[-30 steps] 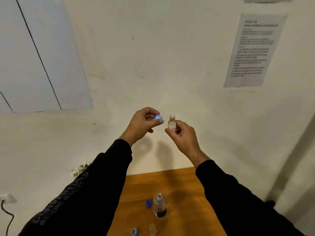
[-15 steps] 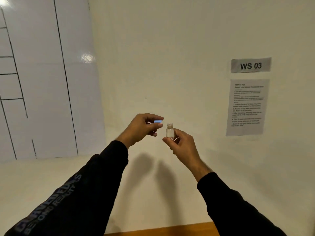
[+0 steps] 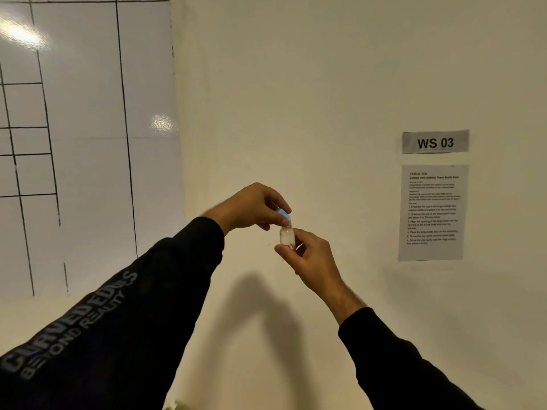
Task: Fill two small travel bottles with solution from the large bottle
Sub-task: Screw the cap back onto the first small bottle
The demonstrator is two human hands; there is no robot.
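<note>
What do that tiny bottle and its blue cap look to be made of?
Small bottle: clear and see-through with a slight gloss, so probably plastic, though glass cannot be ruled out. Blue cap: opaque pale blue with a smooth look, likely moulded plastic; it is blurred and partly hidden by the left hand, so this is a guess.

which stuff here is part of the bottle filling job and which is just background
Part of the job:
small travel bottle, held by the right hand
blue cap, pinched in the left hand at the bottle's neck

Just background:
whiteboard
WS 03 sign
instruction sheet
</note>
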